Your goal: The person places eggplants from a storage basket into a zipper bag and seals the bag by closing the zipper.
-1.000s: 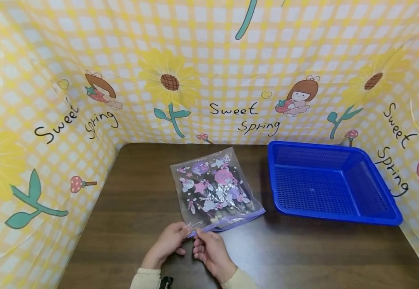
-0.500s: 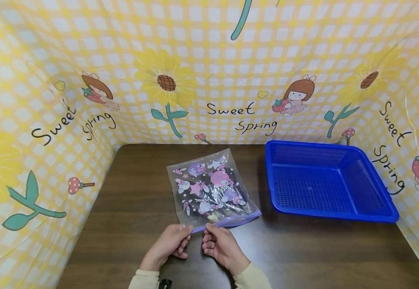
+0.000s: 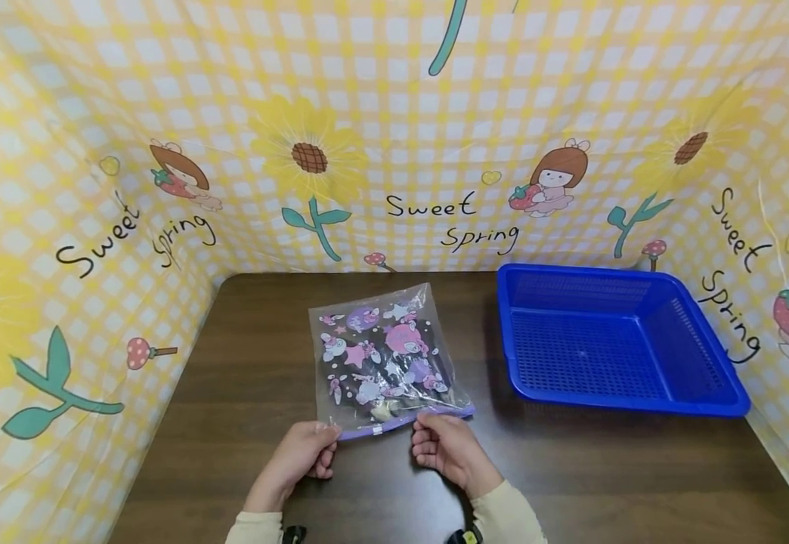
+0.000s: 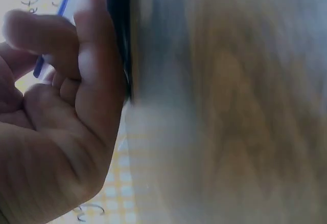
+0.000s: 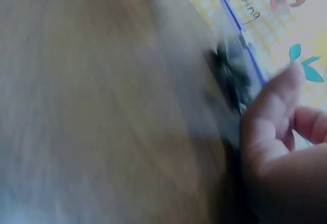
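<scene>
A clear zip bag [image 3: 347, 389] printed with pink and purple cartoon figures lies at the middle of the table, its purple zip edge [image 3: 394, 424] towards me. My left hand [image 3: 299, 453] pinches the left end of that edge between thumb and fingers. Further right along the same edge, my right hand [image 3: 456, 453] pinches it too. A small white zip slider [image 3: 377, 430] shows between the two hands. Something pale [image 3: 384, 409] shows through the plastic near the zip. The right wrist view shows the purple strip [image 5: 255, 66] stretched from one hand to the other.
A blue perforated plastic basket [image 3: 585, 355] stands at the right of the brown wooden table [image 3: 252, 363]. Yellow checked cloth [image 3: 422, 151] with sunflowers and lettering hangs around the back and both sides.
My right hand has slid rightward along the zip edge, away from the left hand, uncovering the white slider. The bag has shifted slightly left with my left hand.
</scene>
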Tool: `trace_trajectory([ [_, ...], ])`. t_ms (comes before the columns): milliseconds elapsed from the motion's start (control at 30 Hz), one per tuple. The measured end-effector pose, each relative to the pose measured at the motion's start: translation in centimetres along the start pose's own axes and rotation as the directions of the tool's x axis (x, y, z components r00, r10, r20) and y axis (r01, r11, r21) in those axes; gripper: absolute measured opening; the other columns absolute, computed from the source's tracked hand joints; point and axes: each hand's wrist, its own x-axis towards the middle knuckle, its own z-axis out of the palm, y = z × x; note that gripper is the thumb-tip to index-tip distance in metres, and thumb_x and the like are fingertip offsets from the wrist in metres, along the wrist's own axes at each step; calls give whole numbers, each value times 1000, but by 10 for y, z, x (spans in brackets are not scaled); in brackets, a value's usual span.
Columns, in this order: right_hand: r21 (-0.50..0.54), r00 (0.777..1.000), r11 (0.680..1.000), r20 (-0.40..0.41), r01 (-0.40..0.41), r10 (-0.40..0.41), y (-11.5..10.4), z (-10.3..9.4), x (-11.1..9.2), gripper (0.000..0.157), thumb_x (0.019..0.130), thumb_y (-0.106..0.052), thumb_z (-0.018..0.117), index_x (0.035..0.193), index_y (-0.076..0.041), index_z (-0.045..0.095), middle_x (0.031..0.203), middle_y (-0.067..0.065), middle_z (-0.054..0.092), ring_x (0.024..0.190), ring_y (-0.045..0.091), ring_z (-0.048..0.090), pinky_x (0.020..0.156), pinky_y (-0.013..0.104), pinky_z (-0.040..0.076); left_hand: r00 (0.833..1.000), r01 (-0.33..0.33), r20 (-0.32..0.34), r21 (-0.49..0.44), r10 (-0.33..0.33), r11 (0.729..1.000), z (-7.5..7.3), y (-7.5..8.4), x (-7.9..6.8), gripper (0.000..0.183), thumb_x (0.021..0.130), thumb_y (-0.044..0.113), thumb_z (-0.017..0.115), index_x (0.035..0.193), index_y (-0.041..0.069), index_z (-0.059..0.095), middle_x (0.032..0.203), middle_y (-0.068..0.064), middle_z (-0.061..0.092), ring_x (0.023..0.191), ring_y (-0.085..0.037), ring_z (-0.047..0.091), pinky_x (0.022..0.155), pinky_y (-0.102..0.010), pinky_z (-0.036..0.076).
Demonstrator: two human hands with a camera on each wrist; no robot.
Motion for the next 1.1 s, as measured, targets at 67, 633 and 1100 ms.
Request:
trace_trajectory([
  [67,-63,997,997,64,-44,48,4,6,-1,28,93,-29,56,90,-1,61,70,5,64,55,13,61,54,28,51,999,7,31,-4,-7,1000,0,0,-1,30,93,20,53,71,1,52,53,-2,48,41,-8,49,48,-31,50],
  [633,82,994,995,-100,56,-48,42,61,5,19,92,-22,58,82,-6,56,61,0,60,50,9,58,48,26,49,993,-49,106,44,44,998,4,-2,-3,34,93,22,56,72,-5,54,54,-3,50,43,-10,48,44,-25,44],
  [1100,52,994,998,-106,46,-40,-3,0,-4,18,91,-15,58,76,-5,62,58,-2,59,48,9,56,48,23,48,996,-55,78,242,37,969,-8,-3,4,35,94,22,56,67,-1,54,51,1,47,40,-9,45,43,-29,44],
])
